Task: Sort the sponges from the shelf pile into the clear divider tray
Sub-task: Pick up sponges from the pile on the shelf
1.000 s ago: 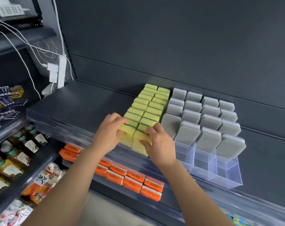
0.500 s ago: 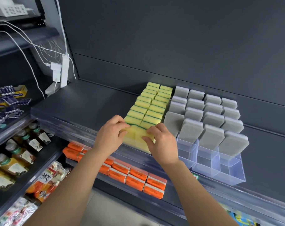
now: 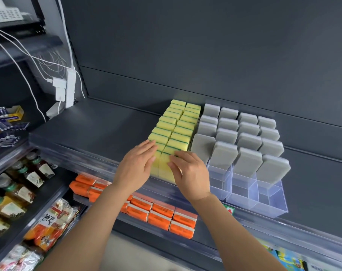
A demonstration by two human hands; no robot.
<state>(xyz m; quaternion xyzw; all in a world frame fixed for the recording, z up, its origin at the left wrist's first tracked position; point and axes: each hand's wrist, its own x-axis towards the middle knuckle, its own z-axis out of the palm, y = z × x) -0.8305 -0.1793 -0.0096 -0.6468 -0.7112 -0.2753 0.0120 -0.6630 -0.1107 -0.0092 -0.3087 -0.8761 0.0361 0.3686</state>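
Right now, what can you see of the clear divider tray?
The clear divider tray is see-through, faintly blue plastic, split by thin walls into lanes and cells. It lies flat at the front of the dark shelf. Grey sponges stand on end in four lanes, filling the rear cells; the visible front cells are empty. Yellow sponges sit at its left side.

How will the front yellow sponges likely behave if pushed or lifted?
Probably light and squashy: the front yellow sponges look like foam. Standing on edge, they could tip, though the left hand and right hand rest against them.
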